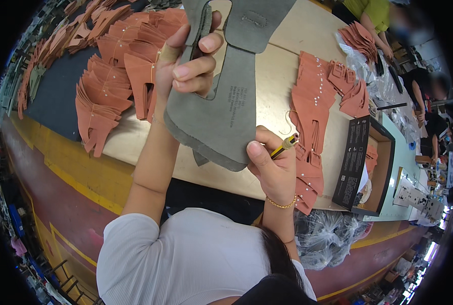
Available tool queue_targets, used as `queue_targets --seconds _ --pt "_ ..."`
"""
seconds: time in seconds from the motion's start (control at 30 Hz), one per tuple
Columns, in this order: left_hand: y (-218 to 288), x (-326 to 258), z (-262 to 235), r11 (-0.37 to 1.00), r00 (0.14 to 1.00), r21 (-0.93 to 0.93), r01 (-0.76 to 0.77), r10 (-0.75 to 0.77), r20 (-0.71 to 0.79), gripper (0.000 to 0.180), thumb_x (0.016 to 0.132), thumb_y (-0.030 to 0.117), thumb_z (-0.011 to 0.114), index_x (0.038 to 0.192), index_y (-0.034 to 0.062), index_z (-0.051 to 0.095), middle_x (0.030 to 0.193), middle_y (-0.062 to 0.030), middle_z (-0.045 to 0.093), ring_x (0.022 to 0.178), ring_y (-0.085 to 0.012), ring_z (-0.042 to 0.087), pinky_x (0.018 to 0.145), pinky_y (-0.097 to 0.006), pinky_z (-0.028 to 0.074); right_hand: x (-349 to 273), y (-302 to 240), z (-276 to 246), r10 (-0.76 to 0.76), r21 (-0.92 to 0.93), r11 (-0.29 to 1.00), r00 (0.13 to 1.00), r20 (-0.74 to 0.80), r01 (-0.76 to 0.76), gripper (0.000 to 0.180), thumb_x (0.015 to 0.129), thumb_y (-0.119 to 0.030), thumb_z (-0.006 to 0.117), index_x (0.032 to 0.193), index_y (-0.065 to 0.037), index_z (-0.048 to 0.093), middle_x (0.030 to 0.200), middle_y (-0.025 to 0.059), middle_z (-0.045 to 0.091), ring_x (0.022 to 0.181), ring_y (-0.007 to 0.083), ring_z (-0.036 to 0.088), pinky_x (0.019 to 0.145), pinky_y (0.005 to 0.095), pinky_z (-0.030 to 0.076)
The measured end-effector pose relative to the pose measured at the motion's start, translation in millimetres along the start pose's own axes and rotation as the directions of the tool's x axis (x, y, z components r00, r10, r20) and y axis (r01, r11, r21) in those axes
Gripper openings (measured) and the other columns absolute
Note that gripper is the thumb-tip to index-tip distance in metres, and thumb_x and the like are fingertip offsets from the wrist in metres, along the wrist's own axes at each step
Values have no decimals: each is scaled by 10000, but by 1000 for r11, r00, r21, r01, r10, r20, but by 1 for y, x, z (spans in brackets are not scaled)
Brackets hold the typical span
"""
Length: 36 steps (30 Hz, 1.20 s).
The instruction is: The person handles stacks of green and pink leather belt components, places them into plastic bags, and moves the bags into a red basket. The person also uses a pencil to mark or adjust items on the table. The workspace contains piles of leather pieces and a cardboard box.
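A grey cut shoe-upper piece (211, 119) is held up in front of me, with small dark print on its face and a long opening in its middle. My left hand (188, 66) grips it at the upper left, fingers curled through the opening. It looks like a stack of layers along its lower edge. My right hand (272, 157) pinches the lower right corner, thumb on the front. A yellow and black pencil (284, 146) is tucked in the same right hand, pointing up and right.
Stacks of rust-orange cut pieces (104, 96) cover the table's left side; more orange pieces (313, 96) lie at the right. A black open box (361, 162) stands at far right, above clear plastic bags (323, 239). Another person (371, 18) works across the table.
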<state>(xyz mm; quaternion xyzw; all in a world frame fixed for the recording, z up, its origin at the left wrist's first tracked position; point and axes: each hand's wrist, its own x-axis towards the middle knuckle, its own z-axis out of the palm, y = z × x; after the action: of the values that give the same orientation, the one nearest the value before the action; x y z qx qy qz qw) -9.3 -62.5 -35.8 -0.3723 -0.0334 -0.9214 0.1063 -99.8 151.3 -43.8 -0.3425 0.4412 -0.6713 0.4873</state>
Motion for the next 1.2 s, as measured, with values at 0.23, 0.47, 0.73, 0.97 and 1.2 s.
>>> queue_targets --seconds 0.23,0.47,0.73,0.97,1.2 --pt "1 -1 2 1000 1000 28 0 -1 19 498 1059 276 283 1445 -36 248 1155 -215 469 739 -210 591 538 -264 543 1 -1 2 3 -1 1000 1000 0 -3 200 942 -121 642 1047 50 653 828 1 551 648 30 431 558 196 339" --pt "-5 1 7 999 997 -33 -42 40 -71 467 1026 196 348 1398 -85 363 1073 -189 517 622 -173 647 491 -220 592 -2 -6 6 -28 -6 1000 999 17 28 197 937 -121 648 1034 50 659 830 11 566 664 40 450 570 197 350" --pt "2 -2 5 999 998 43 -26 29 -58 479 1033 219 343 1405 -85 345 1085 -194 500 647 -209 645 512 -245 585 -3 -7 7 -60 -63 996 998 32 62 204 944 -122 630 1051 49 663 838 23 580 691 50 462 573 199 356" --pt "36 2 76 393 986 910 132 40 -161 481 1037 301 383 1349 -63 406 1055 -186 569 777 -226 658 587 -286 558 -13 -15 -28 -153 -101 986 971 -184 136 337 1031 -234 468 1027 48 653 781 60 597 485 21 342 436 187 252" --pt "21 -63 34 -930 986 355 99 42 -163 546 737 -3 642 1254 171 625 1203 -71 619 1093 -253 596 853 -351 497 -20 -8 -53 -190 -14 981 941 -279 194 355 1044 -235 436 980 49 639 738 63 593 438 21 313 398 187 223"
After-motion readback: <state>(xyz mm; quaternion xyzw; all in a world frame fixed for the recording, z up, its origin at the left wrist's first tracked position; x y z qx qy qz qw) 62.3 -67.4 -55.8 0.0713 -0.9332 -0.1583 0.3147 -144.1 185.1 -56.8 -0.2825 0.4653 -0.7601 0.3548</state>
